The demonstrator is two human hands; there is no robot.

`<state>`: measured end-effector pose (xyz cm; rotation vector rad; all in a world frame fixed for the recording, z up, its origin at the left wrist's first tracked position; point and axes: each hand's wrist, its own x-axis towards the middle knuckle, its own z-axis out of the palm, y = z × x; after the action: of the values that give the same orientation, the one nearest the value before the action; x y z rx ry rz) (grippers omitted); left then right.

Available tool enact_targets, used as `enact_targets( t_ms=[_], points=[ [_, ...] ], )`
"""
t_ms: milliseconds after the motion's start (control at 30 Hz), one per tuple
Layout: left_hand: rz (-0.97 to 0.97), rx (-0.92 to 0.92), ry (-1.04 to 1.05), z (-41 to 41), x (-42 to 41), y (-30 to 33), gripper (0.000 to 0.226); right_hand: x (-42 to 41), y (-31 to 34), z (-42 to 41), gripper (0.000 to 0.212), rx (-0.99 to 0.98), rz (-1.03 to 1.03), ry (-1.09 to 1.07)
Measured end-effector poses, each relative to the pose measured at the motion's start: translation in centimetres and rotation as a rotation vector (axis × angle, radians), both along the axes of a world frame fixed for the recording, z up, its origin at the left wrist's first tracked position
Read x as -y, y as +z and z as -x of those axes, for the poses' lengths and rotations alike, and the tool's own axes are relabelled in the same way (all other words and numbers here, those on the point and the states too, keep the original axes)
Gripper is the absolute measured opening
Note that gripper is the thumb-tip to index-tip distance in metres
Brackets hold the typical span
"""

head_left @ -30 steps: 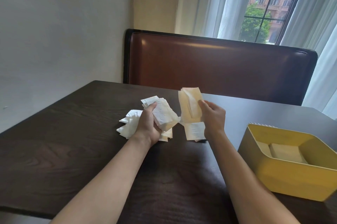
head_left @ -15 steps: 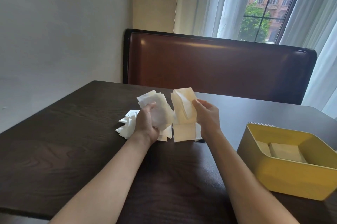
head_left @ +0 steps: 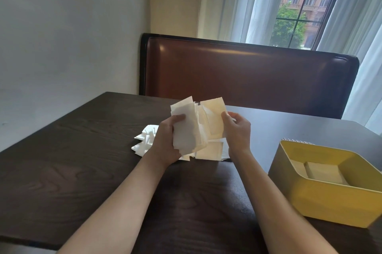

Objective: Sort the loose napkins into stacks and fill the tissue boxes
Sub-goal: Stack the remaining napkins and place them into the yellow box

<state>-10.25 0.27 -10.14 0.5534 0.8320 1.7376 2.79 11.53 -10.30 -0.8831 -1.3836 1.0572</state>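
no readable text, label or number anywhere (napkins (head_left: 186, 129) and box (head_left: 310, 202) are blank).

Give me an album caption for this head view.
Both hands, left and right, hold napkins above table, beside box.

White napkins (head_left: 186, 129), yellow tissue box (head_left: 330, 202), dark wood-grain table (head_left: 72, 171), reddish-brown bench (head_left: 248, 78).

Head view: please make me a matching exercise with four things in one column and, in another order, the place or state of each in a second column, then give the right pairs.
Things:
1. white napkins
2. cream napkins
3. yellow box
4. loose pile

Places or states:
A. on the table, beyond the left wrist
B. gripped in the left hand
C. at the right, open, with a cream stack inside
D. pinched by the right hand

Pairs: 1-B, 2-D, 3-C, 4-A
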Motion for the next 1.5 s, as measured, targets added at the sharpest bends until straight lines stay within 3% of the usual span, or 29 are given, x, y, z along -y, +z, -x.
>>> enact_targets(
  t_ms=[133, 400, 533, 700, 900, 1067, 1167, 1233, 1367, 1500],
  points=[
    [0.005, -0.054, 0.003, -0.6, -0.2, 0.3, 0.024, 0.1, 0.0, 0.2, 0.017, 0.083, -0.122, 0.014],
    [-0.035, -0.041, 0.123, -0.2, -0.1, 0.4, 0.023, 0.2, 0.2, 0.1, 0.016, 0.129, -0.171, 0.017],
    [-0.076, -0.011, 0.096, -0.3, 0.1, 0.5, 0.026, 1.0, 1.1, 0.1, 0.019, 0.037, -0.204, 0.181],
    [-0.054, 0.023, 0.133, -0.3, 0.0, 0.4, 0.027, 1.6, 1.0, 0.4, 0.014, 0.152, -0.202, 0.230],
    [0.091, 0.243, 0.215, 0.5, -1.0, -0.4, 0.038, 1.2, 1.2, -0.5, 0.010, -0.090, -0.020, 0.111],
    [0.045, 0.195, 0.142, -0.4, -1.0, -0.4, 0.056, 2.4, 2.6, -0.7, 0.013, -0.395, 0.162, 0.513],
    [-0.003, 0.086, 0.074, -0.9, -1.2, -0.5, 0.073, 2.9, 2.1, -0.1, 0.012, -0.096, 0.073, 0.457],
    [-0.016, 0.085, 0.059, -1.3, -1.2, -0.4, 0.071, 3.1, 1.5, 0.4, 0.011, 0.097, 0.000, 0.376],
    [0.021, 0.059, 0.087, -1.5, -1.5, -0.7, 0.051, 2.9, 1.3, 0.5, 0.017, 0.171, 0.000, 0.343],
    [0.067, 0.059, 0.119, -1.5, -1.9, -1.0, 0.046, 2.9, 1.4, 0.6, 0.020, 0.170, 0.034, 0.317]
  ],
)
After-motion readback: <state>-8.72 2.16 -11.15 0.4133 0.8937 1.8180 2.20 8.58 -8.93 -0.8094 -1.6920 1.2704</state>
